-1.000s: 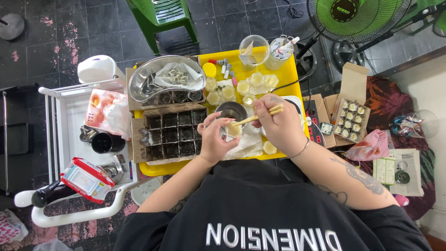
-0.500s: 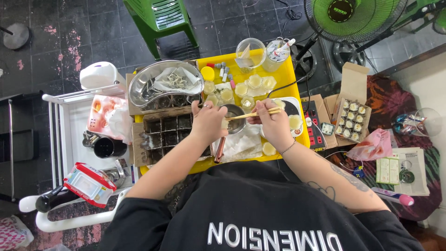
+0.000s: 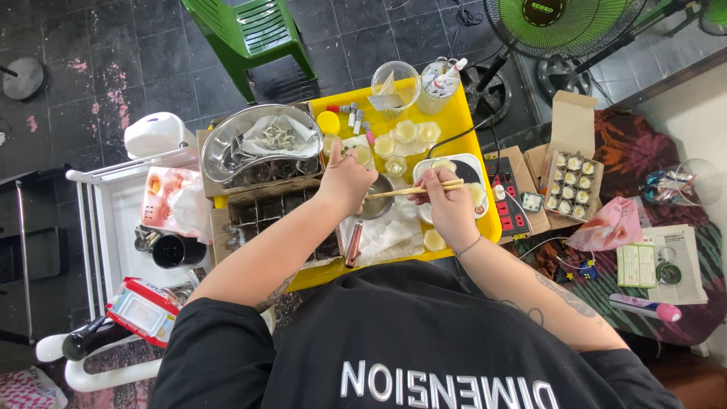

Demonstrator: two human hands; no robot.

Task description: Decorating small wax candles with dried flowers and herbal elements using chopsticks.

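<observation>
My yellow tray table (image 3: 466,125) carries most of it. At its far edge stand a clear plastic tub (image 3: 395,85) and a cup of small tools (image 3: 441,78); nearer me from the tub lie little clear cups of pale wax (image 3: 409,136) and a yellow lid (image 3: 329,123). To the left of the tub a steel kidney dish (image 3: 261,144) rests on a cardboard grid box (image 3: 280,216). Nearer me again sit a small metal pot (image 3: 376,198), a white cloth (image 3: 394,231) and a white hotplate (image 3: 454,170). Left of the tray table stands a white trolley (image 3: 113,212) bearing a black cup (image 3: 170,251) and a pink packet (image 3: 178,198).
</observation>
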